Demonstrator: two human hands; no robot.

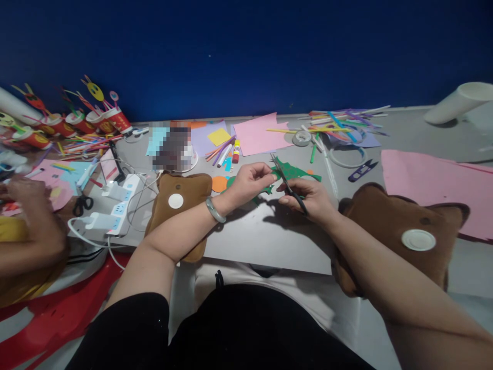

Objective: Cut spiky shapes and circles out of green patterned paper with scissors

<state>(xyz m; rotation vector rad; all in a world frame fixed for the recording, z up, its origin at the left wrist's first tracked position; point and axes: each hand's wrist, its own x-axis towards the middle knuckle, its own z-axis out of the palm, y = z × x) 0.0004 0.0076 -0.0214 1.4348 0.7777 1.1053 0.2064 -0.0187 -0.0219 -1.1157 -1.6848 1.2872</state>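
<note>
My right hand (pixel 308 196) is closed round the handles of dark scissors (pixel 289 189), their blades pointing up and to the left. Beside the blades, my left hand (pixel 256 180) has its thumb and index finger pressed together. Something small may be between these fingertips, but it is too small to name. Cut green paper (pixel 295 171) with a jagged outline lies just beyond both hands, partly behind the scissors. An orange paper circle (pixel 220 184) lies left of my left hand.
Brown cushions (pixel 400 246) flank my arms. A power strip (pixel 124 208) with cables lies left. Behind are a glue stick (pixel 236 152), tape (pixel 301 137) and pink paper (pixel 258 134). Another person's arm (pixel 38 221) is at far left, near decorated red cups (pixel 117 120).
</note>
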